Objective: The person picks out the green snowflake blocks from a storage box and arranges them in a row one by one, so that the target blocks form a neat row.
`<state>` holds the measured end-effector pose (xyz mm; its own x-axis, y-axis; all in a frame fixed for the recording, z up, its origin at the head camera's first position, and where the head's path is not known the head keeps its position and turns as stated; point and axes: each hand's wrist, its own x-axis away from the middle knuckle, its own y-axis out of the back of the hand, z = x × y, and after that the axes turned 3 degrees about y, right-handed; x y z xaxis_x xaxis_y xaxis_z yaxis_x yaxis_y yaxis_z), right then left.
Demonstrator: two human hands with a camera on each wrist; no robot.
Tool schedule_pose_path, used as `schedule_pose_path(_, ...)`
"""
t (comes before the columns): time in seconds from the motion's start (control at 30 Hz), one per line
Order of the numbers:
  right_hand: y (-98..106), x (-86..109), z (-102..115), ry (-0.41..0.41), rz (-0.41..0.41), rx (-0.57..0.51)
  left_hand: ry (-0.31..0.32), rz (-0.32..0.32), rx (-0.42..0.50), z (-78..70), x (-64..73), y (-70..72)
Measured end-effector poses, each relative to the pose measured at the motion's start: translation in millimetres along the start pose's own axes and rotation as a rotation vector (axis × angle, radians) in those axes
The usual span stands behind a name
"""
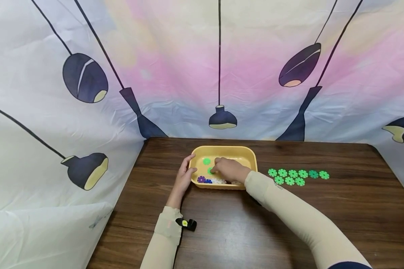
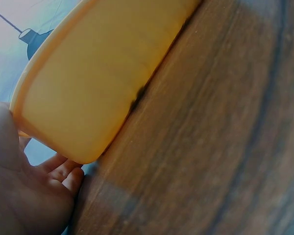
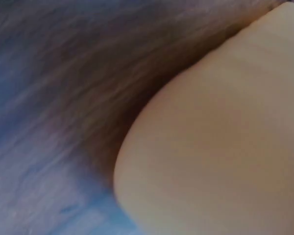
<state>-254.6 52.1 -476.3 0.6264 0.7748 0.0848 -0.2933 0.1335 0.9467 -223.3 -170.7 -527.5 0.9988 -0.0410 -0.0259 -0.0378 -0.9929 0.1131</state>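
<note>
A yellow plastic basin point(image 1: 223, 148) sits on the table with notched plastic snowflake discs inside. My left hand point(image 1: 183, 177) holds its left end, thumb over the rim and fingers along the outer side. In the left wrist view that hand point(image 2: 34, 191) is against the outside of the basin point(image 2: 88, 83). My right hand point(image 1: 230, 169) reaches down inside and pinches a green disc point(image 1: 210, 170) at its fingertips. Another green disc point(image 1: 207, 161) lies behind it. A purple disc point(image 1: 201, 179), a blue disc point(image 1: 208, 181) and white discs point(image 1: 219, 181) lie along the near wall.
Right of the basin, green discs point(image 1: 293, 173) lie in two rows on the brown wooden table point(image 1: 229, 231); one is darker point(image 1: 313, 174). A printed cloth point(image 1: 188, 74) hangs behind the table. Only the basin's outer wall point(image 3: 210, 147) and blurred surroundings show in the right wrist view.
</note>
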Motion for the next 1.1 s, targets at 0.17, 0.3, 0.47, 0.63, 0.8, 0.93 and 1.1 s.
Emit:
schedule_pose_path(0.17, 6, 11.3, -9, -0.004, -0.005, -0.016, 0.013, 0.000, -0.007, -1.5, -1.5, -0.8)
schedule_pose_path(0.3, 9, 18.9, -16, 0.032, -0.010, -0.017, 0.008, -0.003, -0.009, -1.0, -1.5, -1.2)
schedule_pose_path(0.47, 8, 25.3, -22, 0.100, -0.018, -0.042, -0.004, -0.006, -0.006, -0.4, 0.6, 0.0)
schedule_pose_path(0.63, 6, 27.0, -19, 0.144, -0.072, -0.045, -0.008, -0.005, -0.006, 0.3, 0.7, 1.7)
schedule_pose_path(0.8, 2, 21.7, -16, 0.112, -0.107, -0.082, -0.004, -0.004, 0.002, -2.3, 1.3, 0.8)
schedule_pose_path(0.93, 1, 16.1, -15, 0.055, -0.105, -0.127, 0.012, 0.006, -0.001, -8.4, 1.7, 1.0)
schedule_pose_path(1.1, 1, 13.5, -15, 0.019, -0.110, -0.143, 0.019, 0.012, -0.006, -7.9, 0.3, 1.4)
